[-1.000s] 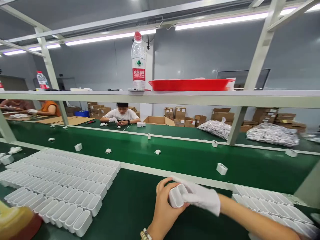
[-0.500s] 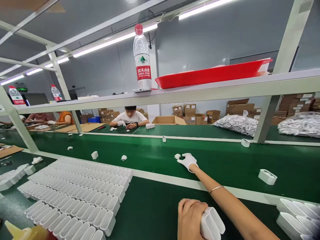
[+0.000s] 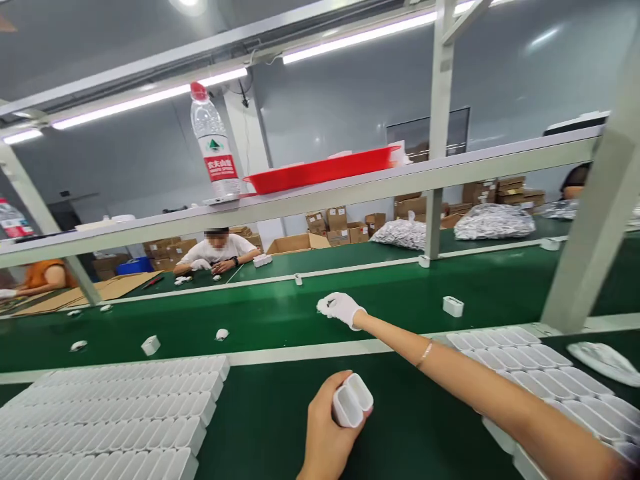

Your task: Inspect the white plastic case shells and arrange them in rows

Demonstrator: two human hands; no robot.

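Observation:
My left hand (image 3: 327, 423) is bare and wrapped round two white oval plastic housings (image 3: 353, 400) held side by side. Their hollow ends face up toward me, above the dark green near bench. My right hand (image 3: 344, 309), in a white glove, stretches far out over the green belt. Its thumb and fingertips close on a small white part (image 3: 321, 307), whose detail is partly hidden by the fingers. A lone white housing (image 3: 453, 307) stands on the belt to the right of that hand.
Rows of white housings (image 3: 125, 407) fill the bench at left; more housings (image 3: 540, 373) stand at right under my forearm. A shelf (image 3: 320, 200) carries a water bottle (image 3: 215, 147) and red tray (image 3: 325, 172). A post (image 3: 580, 240) rises at right. A co-worker (image 3: 217, 250) sits across.
My view has turned right. My right fingers have closed round the small white part they were reaching toward. My left hand has tilted the two housings so their hollow ends show.

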